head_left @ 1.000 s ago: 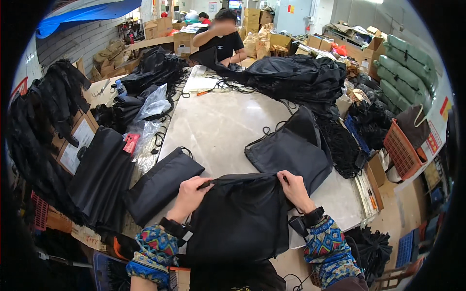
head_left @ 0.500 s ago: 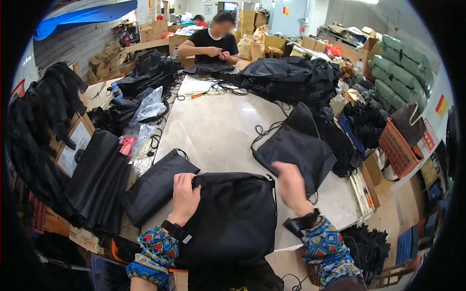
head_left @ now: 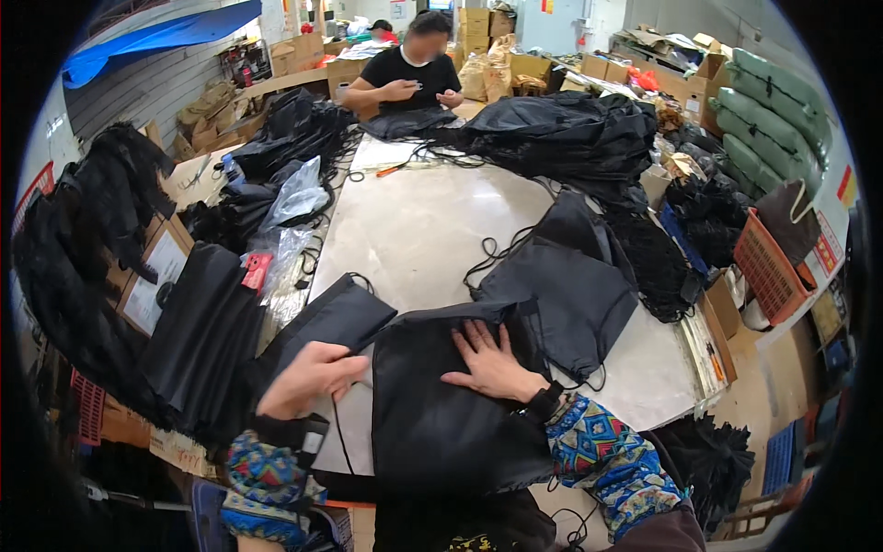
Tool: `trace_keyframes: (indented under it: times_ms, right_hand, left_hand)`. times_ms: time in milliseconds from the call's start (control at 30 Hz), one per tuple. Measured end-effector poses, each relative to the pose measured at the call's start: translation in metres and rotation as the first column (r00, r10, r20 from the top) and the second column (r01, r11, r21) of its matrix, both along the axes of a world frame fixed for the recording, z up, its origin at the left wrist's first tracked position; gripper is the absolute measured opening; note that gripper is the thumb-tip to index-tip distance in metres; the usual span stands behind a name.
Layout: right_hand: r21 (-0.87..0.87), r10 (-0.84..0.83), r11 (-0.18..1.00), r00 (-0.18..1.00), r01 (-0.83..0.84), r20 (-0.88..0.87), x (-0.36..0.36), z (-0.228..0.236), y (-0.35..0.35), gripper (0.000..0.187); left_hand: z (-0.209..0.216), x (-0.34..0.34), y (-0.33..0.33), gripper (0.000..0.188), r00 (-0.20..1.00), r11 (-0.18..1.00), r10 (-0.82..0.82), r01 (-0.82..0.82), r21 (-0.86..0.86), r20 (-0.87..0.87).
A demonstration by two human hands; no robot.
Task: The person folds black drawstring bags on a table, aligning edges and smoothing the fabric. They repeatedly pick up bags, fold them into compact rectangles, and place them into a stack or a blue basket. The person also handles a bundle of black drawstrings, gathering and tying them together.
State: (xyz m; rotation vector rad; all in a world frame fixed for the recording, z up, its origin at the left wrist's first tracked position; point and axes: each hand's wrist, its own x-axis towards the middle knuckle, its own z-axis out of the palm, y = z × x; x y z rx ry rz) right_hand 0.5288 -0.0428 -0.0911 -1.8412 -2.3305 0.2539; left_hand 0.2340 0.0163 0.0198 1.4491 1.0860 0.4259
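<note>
A black drawstring bag [head_left: 441, 423] lies in front of me at the near edge of the table. My right hand [head_left: 492, 363] is spread flat on its upper part. Just left of the bag, my left hand [head_left: 317, 375] is closed on a black cord [head_left: 342, 440], which hangs below the fingers. Beyond that hand rests a folded black bag [head_left: 338, 317]. To the right, another black drawstring bag [head_left: 561, 299] lies with its cord loose on the tabletop.
The pale table [head_left: 414, 221] carries large black fabric heaps [head_left: 561, 129] at the far side. Folded black cloth [head_left: 202, 340] and clear plastic bags [head_left: 299, 193] line the left. Across the table a person [head_left: 409, 78] works with both hands. An orange basket [head_left: 773, 267] stands right.
My left hand has left the bag's upper left corner and moved left with the cord. My right hand has come down flat onto the bag. The person opposite has moved their hands apart.
</note>
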Motion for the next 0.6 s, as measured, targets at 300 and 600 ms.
trace_keyframes:
  times_ms: [300,600]
  right_hand:
    - [0.057,0.010,0.998,1.000,-0.011,0.017,0.001,0.001,0.004,0.088]
    - [0.445,0.386,0.869,0.859,-0.216,-0.335,-0.005,0.006,0.016,0.031]
  left_hand:
    - [0.053,-0.056,-0.054,0.031,-0.167,0.505,-0.464,0.757,0.414,0.870]
    - [-0.034,0.091,-0.031,0.014,0.904,0.587,-0.257,0.426,0.689,-0.341]
